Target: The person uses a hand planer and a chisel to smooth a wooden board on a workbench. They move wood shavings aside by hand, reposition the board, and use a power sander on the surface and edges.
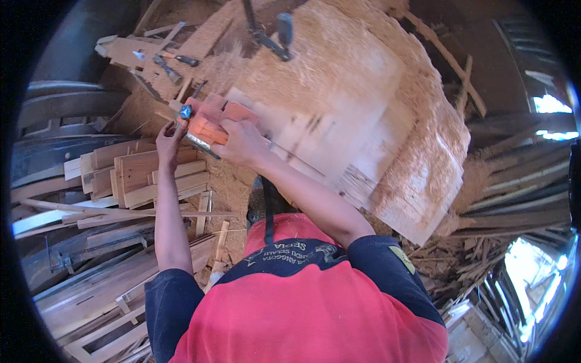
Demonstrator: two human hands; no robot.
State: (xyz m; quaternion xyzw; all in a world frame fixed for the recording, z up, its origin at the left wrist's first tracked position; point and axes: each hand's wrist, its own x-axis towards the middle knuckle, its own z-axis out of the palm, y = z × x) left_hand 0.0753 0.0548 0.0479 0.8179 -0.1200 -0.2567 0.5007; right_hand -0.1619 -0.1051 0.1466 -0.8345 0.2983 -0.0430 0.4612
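An orange power tool with a blue knob at its left end is in front of me, at the left edge of the sawdust-covered bench. It looks like an electric hand planer, though I cannot be sure. My right hand lies over the tool's right part, fingers wrapped round its body. At the other end, my left hand has its fingertips pinched at the blue knob. A pale wooden board lies on the bench to the right of the tool. The tool's underside is hidden.
A dark clamp rises at the bench's far side. Hand tools, one an orange-and-black handle, lie on planks at the far left. Cut wood blocks are stacked beside my left forearm. Scrap wood heaps at the right, and sawdust covers much.
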